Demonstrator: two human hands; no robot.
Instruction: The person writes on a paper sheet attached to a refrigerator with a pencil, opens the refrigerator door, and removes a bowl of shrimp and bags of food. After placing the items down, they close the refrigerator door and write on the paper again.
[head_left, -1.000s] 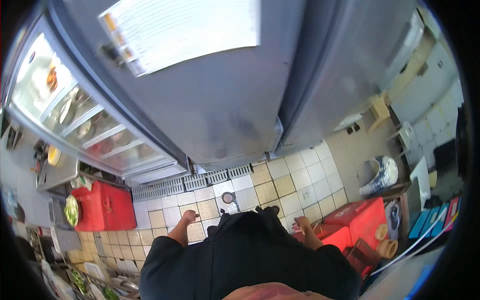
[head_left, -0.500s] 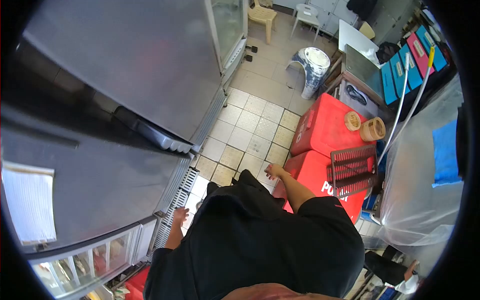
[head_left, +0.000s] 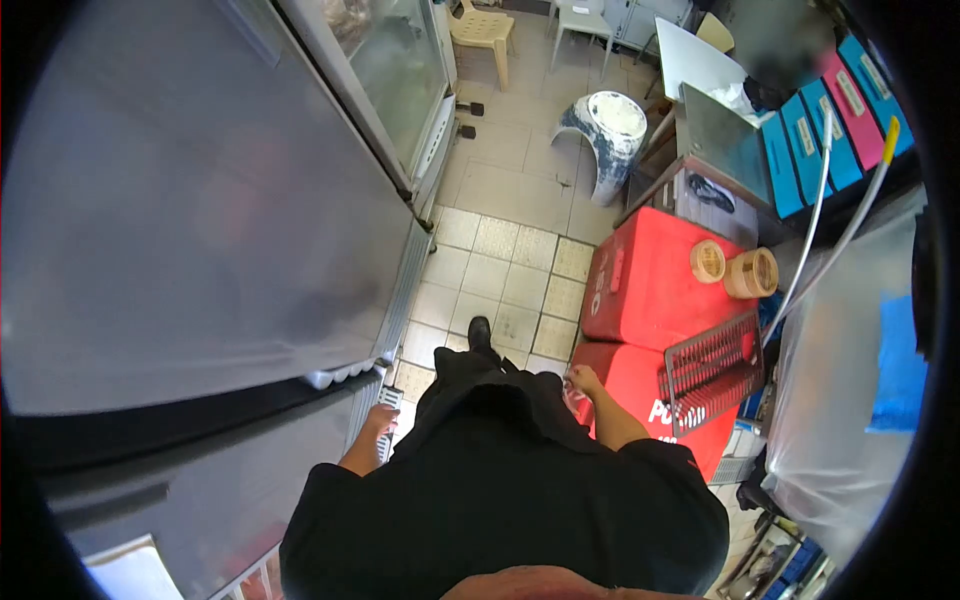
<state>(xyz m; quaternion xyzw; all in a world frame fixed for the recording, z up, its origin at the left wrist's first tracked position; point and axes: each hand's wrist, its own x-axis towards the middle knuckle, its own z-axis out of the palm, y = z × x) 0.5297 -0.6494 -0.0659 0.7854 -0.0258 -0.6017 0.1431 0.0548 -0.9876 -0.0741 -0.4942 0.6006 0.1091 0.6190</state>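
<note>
My left hand (head_left: 381, 418) hangs low at my side with nothing in it, its fingers loosely apart. It is nearest the vented base of the grey metal cabinet (head_left: 190, 220). On the other side my right hand (head_left: 582, 381) is empty too, fingers slightly bent and apart. In this view it overlaps the edge of the near red box (head_left: 625, 375). Between the hands my dark clothing fills the lower part, and one black shoe (head_left: 480, 332) shows on the tiled floor (head_left: 483, 272).
A second red box (head_left: 650, 285) carries round bamboo steamers (head_left: 751, 274); a brown slotted rack (head_left: 712, 373) leans by it. Ahead stand a paint-marked stool (head_left: 617, 118) and a beige chair (head_left: 484, 32). Plastic sheeting (head_left: 835, 430) hangs at right. A blurred dark shape (head_left: 785, 45) appears at the far right.
I have moved forward along the aisle, one shoe now showing ahead. My left hand has swung forward; my right hand has drawn closer to my body. Cabinets on the left have slid back past me.
</note>
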